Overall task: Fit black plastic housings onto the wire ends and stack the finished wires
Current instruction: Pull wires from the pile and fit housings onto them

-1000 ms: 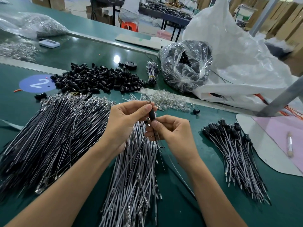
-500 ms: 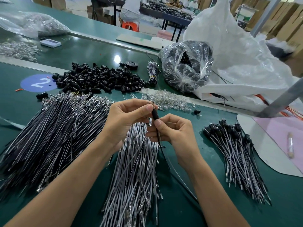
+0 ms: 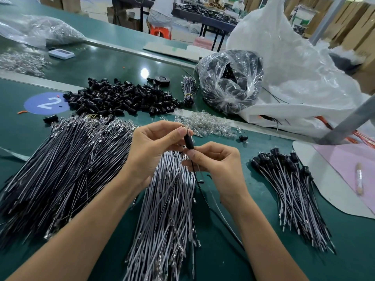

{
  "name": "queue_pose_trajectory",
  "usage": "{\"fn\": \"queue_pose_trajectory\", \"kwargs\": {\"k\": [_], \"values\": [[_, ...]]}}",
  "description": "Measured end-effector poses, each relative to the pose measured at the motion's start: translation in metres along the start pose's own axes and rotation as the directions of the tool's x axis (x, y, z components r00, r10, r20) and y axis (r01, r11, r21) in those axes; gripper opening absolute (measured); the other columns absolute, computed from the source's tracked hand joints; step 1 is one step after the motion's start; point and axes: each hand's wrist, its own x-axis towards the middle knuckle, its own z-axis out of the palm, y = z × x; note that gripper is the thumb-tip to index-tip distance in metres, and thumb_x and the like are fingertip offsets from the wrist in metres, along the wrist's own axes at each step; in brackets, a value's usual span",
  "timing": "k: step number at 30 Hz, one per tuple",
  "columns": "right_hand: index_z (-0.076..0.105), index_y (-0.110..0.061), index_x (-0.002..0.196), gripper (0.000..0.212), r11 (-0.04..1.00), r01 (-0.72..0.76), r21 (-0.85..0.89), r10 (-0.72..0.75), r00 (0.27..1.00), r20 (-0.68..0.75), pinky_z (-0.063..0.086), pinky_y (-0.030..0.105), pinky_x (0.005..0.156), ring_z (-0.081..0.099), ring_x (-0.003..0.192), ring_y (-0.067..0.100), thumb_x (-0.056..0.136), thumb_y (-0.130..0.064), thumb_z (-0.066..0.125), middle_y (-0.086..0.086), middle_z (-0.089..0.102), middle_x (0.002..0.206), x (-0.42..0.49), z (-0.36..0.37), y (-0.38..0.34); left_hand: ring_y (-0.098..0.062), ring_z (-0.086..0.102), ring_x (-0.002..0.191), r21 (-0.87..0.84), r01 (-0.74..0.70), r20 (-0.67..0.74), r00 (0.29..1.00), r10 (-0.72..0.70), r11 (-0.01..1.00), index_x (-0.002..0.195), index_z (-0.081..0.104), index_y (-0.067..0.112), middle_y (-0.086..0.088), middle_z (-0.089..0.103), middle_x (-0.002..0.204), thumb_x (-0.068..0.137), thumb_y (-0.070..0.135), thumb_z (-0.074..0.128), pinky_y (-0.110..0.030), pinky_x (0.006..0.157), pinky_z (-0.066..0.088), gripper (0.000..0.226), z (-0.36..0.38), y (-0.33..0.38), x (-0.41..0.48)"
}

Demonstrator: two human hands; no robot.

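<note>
Head view: green worktable (image 3: pixel 18 134), black housings (image 3: pixel 121 98), boxes (image 3: pixel 349 23) beyond.

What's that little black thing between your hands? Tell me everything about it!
The black housing is a small, dark, plastic-looking tube, tilted slightly from upright above the wire pile. The left hand pinches its upper end; the right hand pinches its lower end, where thin wires trail down.

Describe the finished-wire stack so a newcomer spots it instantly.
Start at the big white bag at right. In front of it, on the green table right of the right hand, lies the finished stack. Only its wires end in black housings.
</note>
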Motion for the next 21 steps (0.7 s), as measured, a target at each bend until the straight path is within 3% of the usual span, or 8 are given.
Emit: {"fn": "queue_pose_trajectory", "kwargs": {"k": [10, 17, 21], "values": [[0.071, 0.006, 0.078, 0.004, 0.999, -0.004, -0.032, 0.004, 1.0, -0.006, 0.059, 0.042, 0.07, 0.072, 0.067, 0.026, 0.08, 0.004, 0.073, 0.026, 0.071, 0.08, 0.0015, -0.0006, 0.0021, -0.021, 0.072, 0.076, 0.028, -0.01, 0.009, 1.0, 0.009, 1.0, 0.077, 0.077, 0.016, -0.011, 0.076, 0.086, 0.063, 0.027, 0.079, -0.025, 0.064, 0.058, 0.018, 0.0007, -0.0003, -0.0006], [0.071, 0.008, 0.079, 0.005, 0.999, -0.002, -0.044, 0.001, 1.0, -0.011, 0.059, 0.037, 0.068, 0.072, 0.067, 0.024, 0.081, 0.004, 0.073, 0.017, 0.071, 0.072, 0.0013, -0.0011, 0.0036, -0.022, 0.073, 0.072, 0.047, -0.031, 0.001, 1.0, 0.031, 0.998, 0.074, 0.078, 0.016, -0.01, 0.076, 0.082, 0.062, 0.026, 0.08, -0.024, 0.061, 0.057, 0.015, 0.0013, -0.0009, -0.001], [0.072, 0.003, 0.079, 0.004, 0.998, -0.002, -0.059, 0.002, 1.0, -0.006, 0.059, 0.046, 0.072, 0.071, 0.069, 0.029, 0.081, 0.0, 0.074, 0.018, 0.073, 0.076, 0.0007, -0.0011, 0.0043, -0.021, 0.073, 0.072, 0.084, -0.056, 0.005, 0.998, 0.056, 0.995, 0.077, 0.078, 0.017, -0.009, 0.076, 0.082, 0.069, 0.024, 0.078, -0.025, 0.063, 0.057, 0.011, 0.0001, -0.0033, -0.001]]}}
